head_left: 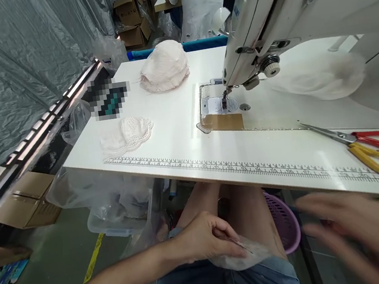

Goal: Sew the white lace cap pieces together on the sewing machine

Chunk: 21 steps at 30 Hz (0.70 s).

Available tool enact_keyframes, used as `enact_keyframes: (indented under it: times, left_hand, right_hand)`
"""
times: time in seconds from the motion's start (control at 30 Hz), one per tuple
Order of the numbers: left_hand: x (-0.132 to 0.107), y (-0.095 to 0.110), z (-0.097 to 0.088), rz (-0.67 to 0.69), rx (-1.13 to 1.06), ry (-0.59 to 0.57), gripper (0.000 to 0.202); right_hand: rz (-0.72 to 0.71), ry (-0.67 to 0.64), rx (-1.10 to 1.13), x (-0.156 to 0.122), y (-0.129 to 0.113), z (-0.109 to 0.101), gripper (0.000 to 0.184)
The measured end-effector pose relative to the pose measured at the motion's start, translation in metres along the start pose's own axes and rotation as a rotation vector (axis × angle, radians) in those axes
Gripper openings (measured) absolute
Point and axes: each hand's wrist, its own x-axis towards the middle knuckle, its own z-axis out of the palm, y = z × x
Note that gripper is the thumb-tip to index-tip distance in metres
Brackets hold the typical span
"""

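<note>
Over my lap, my left hand point(212, 240) is closed, thumb against fingers, on a piece of thin white sheer fabric point(251, 254). A thin dark sliver shows at its fingertips, too small to name. My right hand point(360, 226) is off to the right, below the table edge and blurred by motion, its thumb and fingers apart. Nearest to it on the table lie scissors point(351, 138) with red and yellow handles. The sewing machine point(252, 34) stands above, its presser foot point(225, 101) over the needle plate. A lace-edged white fabric piece point(132, 133) lies at the left.
A pale fabric cap point(164, 65) sits at the table's back, and white fabric point(321, 78) lies under the machine arm. A ruler strip point(192, 164) runs along the front edge. Below are a purple basket point(285, 222) and a clear bin point(116, 223). Another person point(203, 3) sits beyond.
</note>
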Motion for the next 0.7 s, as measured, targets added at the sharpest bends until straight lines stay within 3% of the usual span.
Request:
enact_keyframes:
  times: [0.07, 0.1, 0.13, 0.2, 0.4, 0.57, 0.7]
  left_hand:
    - [0.001, 0.002, 0.002, -0.002, 0.006, -0.013, 0.046]
    - [0.0, 0.002, 0.002, 0.004, 0.017, -0.017, 0.046]
    - [-0.001, 0.003, 0.002, 0.013, 0.033, -0.017, 0.046]
    - [-0.004, 0.003, 0.002, 0.033, 0.061, -0.011, 0.047]
    - [-0.012, 0.001, -0.004, 0.035, 0.074, -0.037, 0.045]
    - [-0.012, 0.002, -0.008, 0.096, 0.142, -0.067, 0.04]
    - [-0.013, 0.003, -0.008, 0.109, 0.141, -0.078, 0.039]
  right_hand:
    - [-0.057, -0.305, 0.217, -0.003, -0.038, 0.022, 0.037]
    - [0.01, -0.473, 0.311, -0.001, -0.05, 0.03, 0.029]
    - [0.095, -0.57, 0.381, 0.002, -0.059, 0.037, 0.015]
    - [0.249, -0.677, 0.513, 0.011, -0.064, 0.045, 0.018]
    - [0.455, -0.819, 0.962, 0.021, -0.055, 0.051, 0.031]
    - [0.536, -0.816, 1.061, 0.018, -0.055, 0.052, 0.031]
    - [0.5, -0.824, 1.031, 0.02, -0.056, 0.052, 0.03]
